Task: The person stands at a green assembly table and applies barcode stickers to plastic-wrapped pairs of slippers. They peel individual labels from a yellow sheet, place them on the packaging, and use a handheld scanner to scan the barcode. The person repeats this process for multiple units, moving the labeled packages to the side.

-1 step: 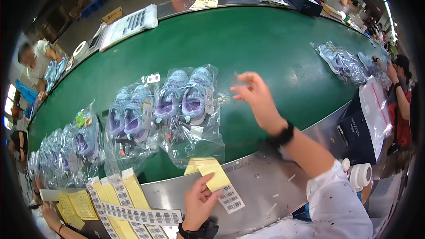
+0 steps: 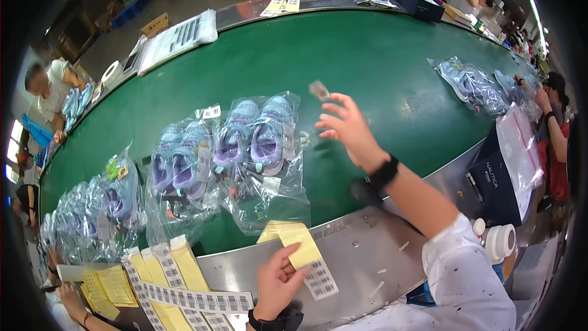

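My left hand [image 2: 278, 282] pinches a strip of barcode labels [image 2: 306, 257] on yellow backing paper, folded over at its top, above the metal table edge. My right hand [image 2: 346, 125] is raised over the green belt [image 2: 361, 55], its fingers spread apart. A small greyish, blurred piece [image 2: 319, 91] is at the tip of its index finger; whether it sticks there or is loose I cannot tell. Left of that hand lies a pair of light blue and purple shoes [image 2: 266, 141] in a clear plastic bag, and beside it a second bagged pair [image 2: 184, 165].
More bagged shoes [image 2: 92, 205] crowd the left of the belt, and others [image 2: 468, 86] lie far right. Barcode label strips [image 2: 190, 297] spread at lower left. A dark blue box [image 2: 490, 178] and white bottles [image 2: 499, 242] stand right. Co-workers [image 2: 554, 116] are at both sides.
My right hand has shifted slightly left, and the small piece at its fingertip is higher and plainer to see. My left hand keeps its grip on the label strip.
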Demonstrator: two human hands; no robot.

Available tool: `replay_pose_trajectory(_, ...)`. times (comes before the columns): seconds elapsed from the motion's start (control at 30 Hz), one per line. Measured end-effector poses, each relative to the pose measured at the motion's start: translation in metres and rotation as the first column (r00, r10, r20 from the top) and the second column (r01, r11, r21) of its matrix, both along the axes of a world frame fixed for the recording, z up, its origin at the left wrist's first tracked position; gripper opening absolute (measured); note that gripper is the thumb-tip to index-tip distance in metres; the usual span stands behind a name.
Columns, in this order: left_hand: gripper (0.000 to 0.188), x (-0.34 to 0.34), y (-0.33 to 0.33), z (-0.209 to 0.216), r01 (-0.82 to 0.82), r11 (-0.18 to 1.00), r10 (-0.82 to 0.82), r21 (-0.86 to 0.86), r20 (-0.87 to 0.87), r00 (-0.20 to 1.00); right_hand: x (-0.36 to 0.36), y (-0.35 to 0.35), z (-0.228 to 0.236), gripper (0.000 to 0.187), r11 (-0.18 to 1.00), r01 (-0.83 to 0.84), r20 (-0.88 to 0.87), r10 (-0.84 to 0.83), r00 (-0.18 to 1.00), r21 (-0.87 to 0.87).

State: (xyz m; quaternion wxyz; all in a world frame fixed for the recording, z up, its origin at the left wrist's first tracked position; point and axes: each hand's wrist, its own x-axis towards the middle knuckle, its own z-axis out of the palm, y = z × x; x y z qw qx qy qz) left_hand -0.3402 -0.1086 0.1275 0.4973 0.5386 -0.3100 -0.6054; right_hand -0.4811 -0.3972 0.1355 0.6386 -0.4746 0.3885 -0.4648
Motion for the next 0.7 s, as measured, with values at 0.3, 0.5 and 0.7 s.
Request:
replay_pose_trajectory(0.3,0.047,-0.010,0.003,-0.006,-0.034,0.991,0.049,-0.127,0.112,0.992,0.063,-0.078,-0.044,0.089,0.966,0.010,-0.070,0.008,0.998,0.260)
replay_pose_trajectory(0.5,0.046,-0.017,-0.003,-0.002,-0.067,0.990,0.075,-0.120,0.062,0.995,0.020,-0.098,-0.046,0.084,0.976,0.003,-0.166,0.034,0.985,0.218)
replay_pose_trajectory(0.7,0.046,-0.019,-0.006,-0.006,-0.051,0.991,0.059,-0.124,0.059,0.996,0.029,-0.086,-0.033,0.087,0.943,-0.169,-0.088,0.201,0.975,0.287)
